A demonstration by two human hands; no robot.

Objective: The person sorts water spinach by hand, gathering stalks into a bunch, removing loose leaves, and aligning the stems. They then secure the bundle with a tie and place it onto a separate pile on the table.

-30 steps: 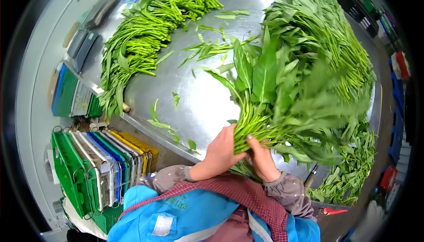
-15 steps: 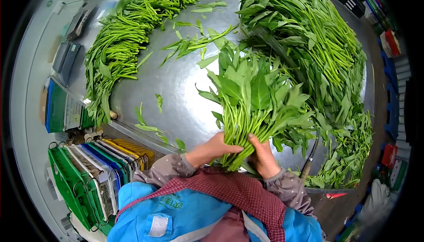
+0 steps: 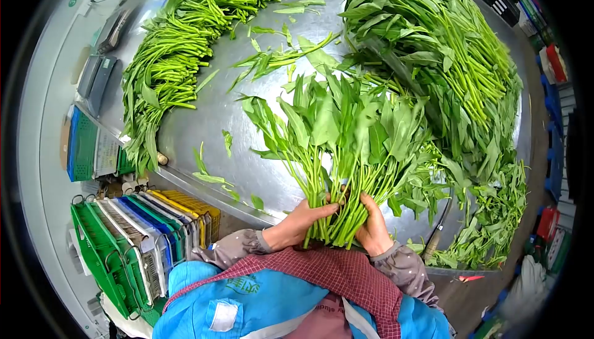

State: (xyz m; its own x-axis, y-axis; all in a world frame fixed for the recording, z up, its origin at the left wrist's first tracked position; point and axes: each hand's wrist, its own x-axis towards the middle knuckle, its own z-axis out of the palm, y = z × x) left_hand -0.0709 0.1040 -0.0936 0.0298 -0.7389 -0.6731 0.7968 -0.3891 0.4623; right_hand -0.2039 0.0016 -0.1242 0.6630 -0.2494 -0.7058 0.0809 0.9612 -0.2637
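Close to my body, at the near edge of the metal table, I hold a bunch of water spinach (image 3: 334, 134) upright, its leaves fanned away from me. Its stems are parted into two clumps with a gap between them. My left hand (image 3: 301, 220) is closed round the left clump, thumb across the stems. Around the right clump my right hand (image 3: 374, 227) is closed, thumb in front; its other fingers are mostly hidden behind the stems. Right of that hand lies a knife (image 3: 435, 240) with a wooden handle and a dark curved blade.
A tall heap of water spinach (image 3: 433, 42) covers the table's right side. Stacked bunches (image 3: 179, 48) line the left edge. Loose leaves (image 3: 272, 60) lie on the metal table (image 3: 210, 107). Folded plastic crates (image 3: 105, 252) stand at lower left, beside scales (image 3: 96, 82) further back.
The bunch has spread from one tight handful into two clumps, its leaves fanning wider to the left. My hands have moved slightly lower and apart. The view has shifted a little.
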